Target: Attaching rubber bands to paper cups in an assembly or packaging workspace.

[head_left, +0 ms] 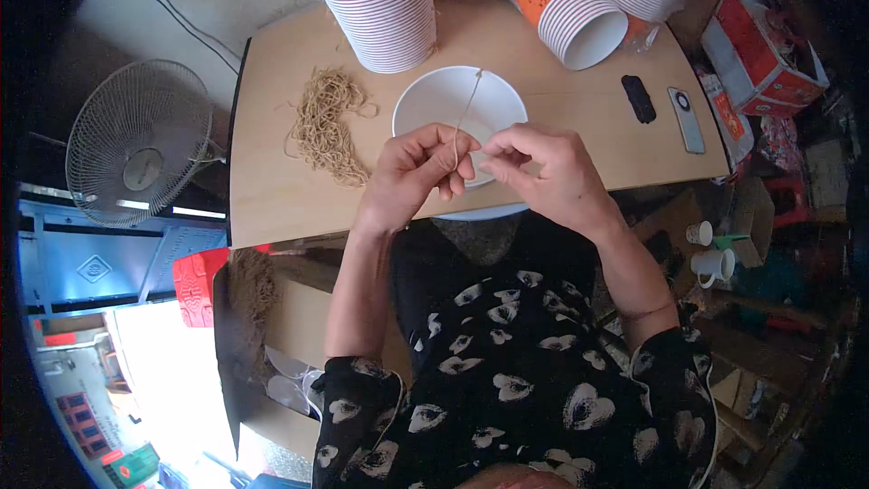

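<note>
A thin tan cord (467,113) runs from the far rim of a white paper bucket (425,101) down to my left hand (418,167). The left thumb and fingers pinch this cord over the bucket's near side. Close beside those fingertips is my right hand (550,167), its thumb and forefinger brought together. Whatever lies between the right fingertips is too small to make out. To the left of the bucket, a loose pile of tan cords (328,127) lies on the table (272,190).
Behind the bucket stands a tall stack of orange-and-white paper buckets (380,14). More stacked buckets (570,18) lie at the back right. A black object (638,99) and a phone (687,119) rest on the table's right side. A fan (140,145) stands left of the table.
</note>
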The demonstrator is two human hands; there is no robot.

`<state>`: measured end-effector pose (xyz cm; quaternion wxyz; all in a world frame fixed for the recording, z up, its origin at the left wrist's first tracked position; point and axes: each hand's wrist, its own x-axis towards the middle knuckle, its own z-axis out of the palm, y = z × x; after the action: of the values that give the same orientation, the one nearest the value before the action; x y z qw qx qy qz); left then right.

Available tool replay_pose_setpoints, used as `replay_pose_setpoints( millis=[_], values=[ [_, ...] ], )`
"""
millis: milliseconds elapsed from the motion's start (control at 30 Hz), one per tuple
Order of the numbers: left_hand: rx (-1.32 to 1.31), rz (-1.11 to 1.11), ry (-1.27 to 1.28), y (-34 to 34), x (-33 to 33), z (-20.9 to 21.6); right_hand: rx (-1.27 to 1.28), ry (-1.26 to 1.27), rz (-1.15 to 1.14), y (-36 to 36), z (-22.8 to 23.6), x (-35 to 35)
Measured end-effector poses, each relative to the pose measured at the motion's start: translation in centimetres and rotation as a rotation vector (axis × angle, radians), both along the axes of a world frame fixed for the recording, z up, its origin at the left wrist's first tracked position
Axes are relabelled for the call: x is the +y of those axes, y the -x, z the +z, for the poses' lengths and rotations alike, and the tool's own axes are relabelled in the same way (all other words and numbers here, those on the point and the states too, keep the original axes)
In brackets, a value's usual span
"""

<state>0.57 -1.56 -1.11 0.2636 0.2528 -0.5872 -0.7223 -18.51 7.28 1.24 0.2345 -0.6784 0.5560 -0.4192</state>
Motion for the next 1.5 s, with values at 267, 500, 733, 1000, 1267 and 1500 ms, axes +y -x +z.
replay_pose_setpoints(
  millis=[267, 500, 733, 1000, 1267, 1500],
  values=[
    [-0.004, -0.005, 0.005, -0.1, -0.2, -0.1, -0.078, 0.011, -0.018, -0.1, -0.8, -0.4],
    [-0.019, -0.073, 0.048, -0.4, -0.9, -0.3, -0.025, 0.029, -0.020, 0.2, -1.2, -0.6],
    [-0.011, -0.218, 0.092, -0.6, -3.8, 0.5, 0.157, 0.181, 0.164, -1.2, -0.2, 0.4],
    [-0.085, -0.283, 0.209, 0.0, -4.5, 1.2, -0.035, 0.234, 0.108, 0.7, 0.0, -3.4],
    [-0.156, -0.146, 0.213, 0.6, -3.4, 2.1, -0.225, -0.094, 0.140, 2.4, -0.6, -4.6],
    [-0.188, -0.022, 0.310, 0.8, -2.9, 1.5, -0.272, -0.090, 0.148, 2.9, 0.0, -4.7]
  ],
)
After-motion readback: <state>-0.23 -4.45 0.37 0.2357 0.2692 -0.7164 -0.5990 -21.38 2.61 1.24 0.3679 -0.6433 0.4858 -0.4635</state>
